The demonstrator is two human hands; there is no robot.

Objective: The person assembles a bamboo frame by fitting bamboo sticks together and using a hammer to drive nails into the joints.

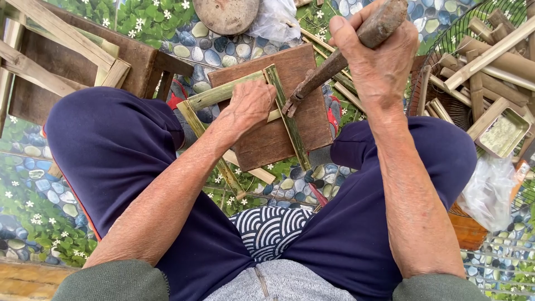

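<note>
head view, looking down over a seated person's knees in dark blue trousers point(117, 150): the left hand point(249, 105) presses flat on a frame of split green bamboo strips point(231, 90), its fingers point(262, 111) spread narrow and curled over the strip where two pieces cross. that bamboo frame lies on a brown wooden board point(312, 120) (a small square block on the floor between the feet), with one corner of the frame near the board's top edge and its long strips running off the board's left and lower edges. the right hand point(379, 53) is closed around the handle of an old hammer point(334, 64), fingers wrapped tight on the wood. the hammer's rusty head point(295, 100) is just beside the left fingers, right at the upright bamboo strip; whether it touches cannot be told. a wire basket point(446, 39) of cut bamboo pieces point(490, 56) stands at the right, and a wooden stool point(139, 58) stands at the upper left. the floor is a mat point(33, 195) printed with pebbles, leaves and white flowers.
</note>
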